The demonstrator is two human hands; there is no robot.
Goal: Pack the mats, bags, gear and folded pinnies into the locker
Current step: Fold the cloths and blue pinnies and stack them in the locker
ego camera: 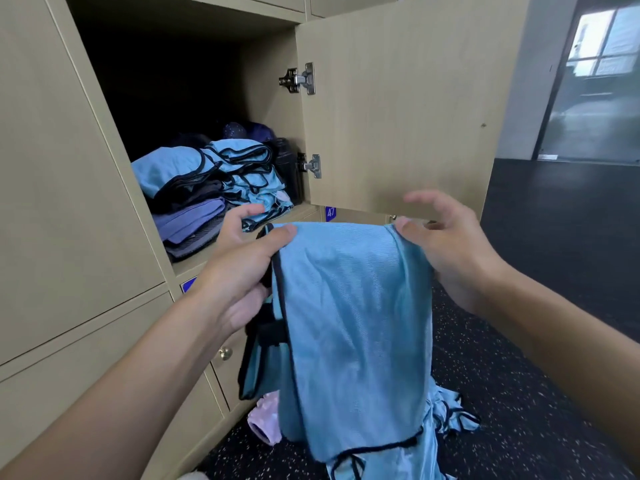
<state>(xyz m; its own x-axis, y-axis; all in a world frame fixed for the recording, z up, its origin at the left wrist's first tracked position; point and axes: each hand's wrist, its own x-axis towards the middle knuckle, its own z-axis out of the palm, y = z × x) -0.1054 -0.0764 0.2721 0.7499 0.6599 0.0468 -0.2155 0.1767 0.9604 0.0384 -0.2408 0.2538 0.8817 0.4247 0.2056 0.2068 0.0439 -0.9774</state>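
A light blue pinny (pixel 353 323) with black trim hangs folded over in front of the open locker (pixel 207 261). My left hand (pixel 239 268) pinches its top left corner with thumb over the cloth. My right hand (pixel 446 244) pinches the top right corner with thumb and forefinger, the other fingers spread. Inside the locker lie folded blue pinnies (pixel 242 171), a purple and grey folded stack (pixel 190 223) and a dark bottle (pixel 287 168) at the right wall.
The locker door (pixel 398 105) stands open to the right, close above my right hand. On the speckled dark floor (pixel 519 410) lie more blue pinnies (pixel 446 417) and a pink cloth (pixel 266 417). Closed locker doors with a brass knob (pixel 225 353) are below.
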